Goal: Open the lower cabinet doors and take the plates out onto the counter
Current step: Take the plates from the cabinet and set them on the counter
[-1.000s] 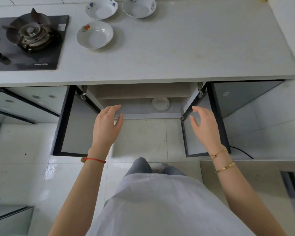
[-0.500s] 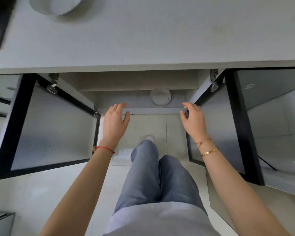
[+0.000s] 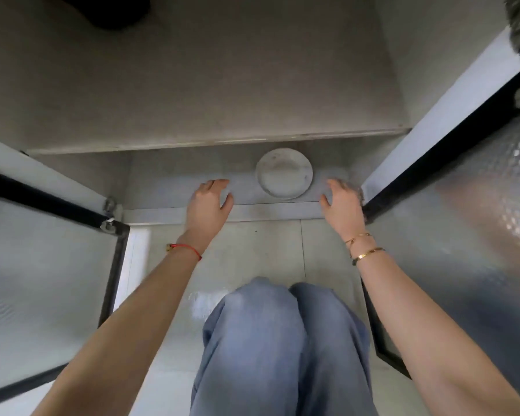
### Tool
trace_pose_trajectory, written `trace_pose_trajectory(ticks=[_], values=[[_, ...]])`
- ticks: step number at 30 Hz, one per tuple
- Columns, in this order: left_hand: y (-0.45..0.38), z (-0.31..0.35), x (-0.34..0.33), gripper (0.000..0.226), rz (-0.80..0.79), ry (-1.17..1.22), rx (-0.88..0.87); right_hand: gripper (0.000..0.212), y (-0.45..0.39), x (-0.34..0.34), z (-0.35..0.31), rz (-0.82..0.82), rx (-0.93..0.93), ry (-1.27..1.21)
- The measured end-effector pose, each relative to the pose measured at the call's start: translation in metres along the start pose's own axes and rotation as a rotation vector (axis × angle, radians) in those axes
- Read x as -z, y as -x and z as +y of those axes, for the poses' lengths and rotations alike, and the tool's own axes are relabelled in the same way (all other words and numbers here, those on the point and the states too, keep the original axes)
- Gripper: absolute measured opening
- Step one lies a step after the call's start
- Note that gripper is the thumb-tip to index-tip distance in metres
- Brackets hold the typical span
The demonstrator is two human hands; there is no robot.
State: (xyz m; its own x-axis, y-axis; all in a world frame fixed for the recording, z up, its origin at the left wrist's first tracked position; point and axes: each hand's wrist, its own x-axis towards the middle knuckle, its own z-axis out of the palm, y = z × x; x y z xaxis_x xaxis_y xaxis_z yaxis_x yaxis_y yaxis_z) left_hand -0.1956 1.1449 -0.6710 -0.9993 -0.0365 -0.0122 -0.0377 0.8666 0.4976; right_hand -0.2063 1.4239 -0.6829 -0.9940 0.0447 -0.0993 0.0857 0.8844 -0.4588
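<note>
Lower cabinet (image 3: 192, 100), grey speckled interior, seen from a low crouch: one shelf board runs across it, and the bottom floor (image 3: 174, 181) lies below that board. Left cabinet door (image 3: 42, 280), frosted ribbed glass in a black frame, swung fully open on the person's left, its metal hinge (image 3: 110, 216) visible at the cabinet corner. Right cabinet door (image 3: 478, 220), same frosted glass and black frame, swung open on the right, with a patterned sheen across the pane. Pale tiled floor (image 3: 267, 250) in front of the cabinet. Knees in blue-grey trousers (image 3: 282, 340), bent, centred low in the view between both forearms. Round white plate (image 3: 284, 173), lying flat on the bottom floor of the cabinet, right of centre, near the front lip and partly under the shelf edge. Left hand (image 3: 207, 202), reaching over the front lip into the lower compartment, fingers loosely spread and slightly curved, thumb out to the side, holding nothing; it sits left of the plate and apart from it. Right hand (image 3: 341, 202), just beside the inner edge of the right door, fingers relaxed and partly blurred, holding nothing; near the plate's right side, not touching. Red string bracelet (image 3: 185, 249) on the left wrist. Two thin gold bangles (image 3: 365, 249) on the right wrist.
</note>
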Motion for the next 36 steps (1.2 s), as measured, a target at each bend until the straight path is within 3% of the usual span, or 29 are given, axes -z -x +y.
trace_pose_trajectory(ticks=[11,15,19,28,36], values=[[-0.092,-0.059,-0.154,0.039,-0.037,0.020,0.000,0.035,-0.100,-0.134,0.070,0.037,0.044,-0.027],[-0.117,-0.069,-0.186,0.046,-0.136,0.000,0.067,0.033,-0.123,-0.158,0.085,0.066,0.036,-0.063],[-0.137,-0.074,-0.202,0.048,-0.178,-0.016,0.114,0.037,-0.139,-0.172,0.093,0.092,0.045,-0.101],[-0.152,-0.067,-0.219,0.029,-0.218,0.041,0.142,0.028,-0.152,-0.183,0.095,0.062,-0.030,-0.206],[-0.099,-0.073,-0.204,0.015,-0.122,0.176,0.105,0.026,-0.108,-0.186,0.088,0.051,-0.066,-0.261]])
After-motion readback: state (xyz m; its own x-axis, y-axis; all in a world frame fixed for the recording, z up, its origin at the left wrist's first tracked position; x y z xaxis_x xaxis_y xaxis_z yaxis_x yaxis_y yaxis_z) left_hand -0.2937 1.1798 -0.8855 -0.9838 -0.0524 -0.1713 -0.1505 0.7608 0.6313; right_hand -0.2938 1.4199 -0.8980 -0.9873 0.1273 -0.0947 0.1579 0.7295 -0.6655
